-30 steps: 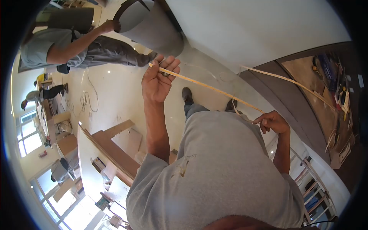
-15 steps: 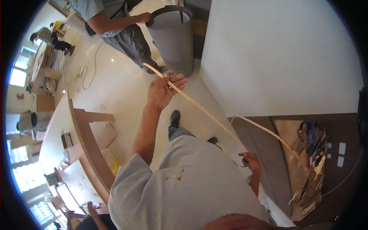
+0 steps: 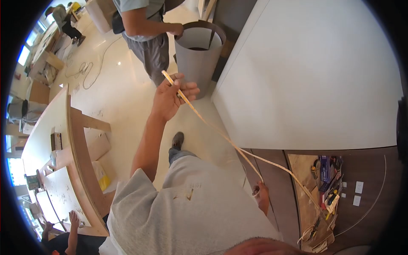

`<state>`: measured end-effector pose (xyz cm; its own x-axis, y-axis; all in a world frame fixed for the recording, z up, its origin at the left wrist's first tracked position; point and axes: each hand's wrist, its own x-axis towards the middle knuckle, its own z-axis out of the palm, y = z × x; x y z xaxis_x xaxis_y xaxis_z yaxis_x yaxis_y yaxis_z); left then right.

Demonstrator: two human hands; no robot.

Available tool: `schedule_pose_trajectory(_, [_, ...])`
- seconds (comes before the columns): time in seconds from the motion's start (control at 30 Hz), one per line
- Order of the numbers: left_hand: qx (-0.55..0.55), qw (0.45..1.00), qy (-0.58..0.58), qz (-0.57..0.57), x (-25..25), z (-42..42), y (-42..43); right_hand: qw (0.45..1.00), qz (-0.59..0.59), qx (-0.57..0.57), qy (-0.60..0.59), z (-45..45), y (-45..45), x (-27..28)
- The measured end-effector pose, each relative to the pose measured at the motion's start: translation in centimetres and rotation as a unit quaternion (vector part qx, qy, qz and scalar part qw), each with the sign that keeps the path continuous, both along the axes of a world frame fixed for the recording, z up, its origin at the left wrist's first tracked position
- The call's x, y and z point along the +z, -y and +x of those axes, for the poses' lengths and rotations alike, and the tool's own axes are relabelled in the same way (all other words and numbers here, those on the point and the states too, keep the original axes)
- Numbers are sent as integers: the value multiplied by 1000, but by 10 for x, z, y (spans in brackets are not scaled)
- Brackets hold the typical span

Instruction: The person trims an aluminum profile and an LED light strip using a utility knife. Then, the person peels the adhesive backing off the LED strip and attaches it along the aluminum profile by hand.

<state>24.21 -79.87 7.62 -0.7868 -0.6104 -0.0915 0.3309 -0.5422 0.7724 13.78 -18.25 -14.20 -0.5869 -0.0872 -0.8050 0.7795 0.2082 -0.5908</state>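
A long, thin, yellowish strip runs slantwise between my two hands; its exact material I cannot tell. My left hand holds it near its upper end, the thumb pressing it against the fingers while the other fingers stretch outward. The short free end sticks out past the thumb. Lower down, beside my body, my right hand is closed around the strip, its fingers partly hidden. Another pale length of strip crosses behind and reaches down to the cluttered shelf at right.
A tall white panel stands at right above a brown cabinet. Tools lie on the wooden surface. Ahead, a person grips a grey cylinder-shaped bin. A workbench stands at left, with another person's hands over it.
The view has shifted, showing more of the tools at right. My right hand sits lower, and the two lengths of strip now cross. Both hands keep hold of the strip.
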Motion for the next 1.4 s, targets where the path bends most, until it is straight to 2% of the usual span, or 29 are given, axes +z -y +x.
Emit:
schedule_pose_trajectory(0.2, [-48,995,8,-92,30,6,-11,1000,5,29,-1,2,4,-9])
schedule_pose_trajectory(0.53, [-107,973,16,-206,41,12,-31,997,-23,73,-9,17,11,-7])
schedule_pose_trajectory(0.6, [-163,954,13,-251,44,15,-31,997,-23,74,-3,17,11,-5])
schedule_pose_trajectory(0.8, [-189,931,32,-310,49,16,-42,998,-13,68,-7,15,8,-5])
schedule_pose_trajectory(0.93, [-194,930,37,-310,51,14,-45,998,2,55,1,11,16,3])
schedule_pose_trajectory(1.0, [-203,924,81,-313,61,10,-46,990,-3,121,-66,11,10,-3])
schedule_pose_trajectory(1.07, [-239,921,63,-303,43,6,-45,967,55,215,-122,7,24,15])
schedule_pose_trajectory(1.1, [-244,926,49,-284,32,-1,-45,965,48,233,-109,1,26,14])
schedule_pose_trajectory(1.13, [-308,910,47,-273,23,-12,-53,944,90,298,-113,-4,46,46])
schedule_pose_trajectory(1.17, [-300,918,39,-258,12,-19,-63,853,29,389,-347,-3,36,7])
schedule_pose_trajectory(1.2, [-288,926,42,-241,3,-18,-74,855,158,449,-206,-11,96,101])
schedule_pose_trajectory(1.23, [-339,911,55,-228,-6,-20,-89,822,159,491,-241,-9,116,121])
schedule_pose_trajectory(1.3, [-370,892,115,-234,-19,-27,-125,802,73,492,-330,5,155,160])
schedule_pose_trajectory(1.37, [-402,882,101,-225,-40,-30,-154,795,0,528,-299,18,187,186])
schedule_pose_trajectory(1.4, [-418,869,72,-256,-52,-29,-164,803,1,519,-294,21,201,197])
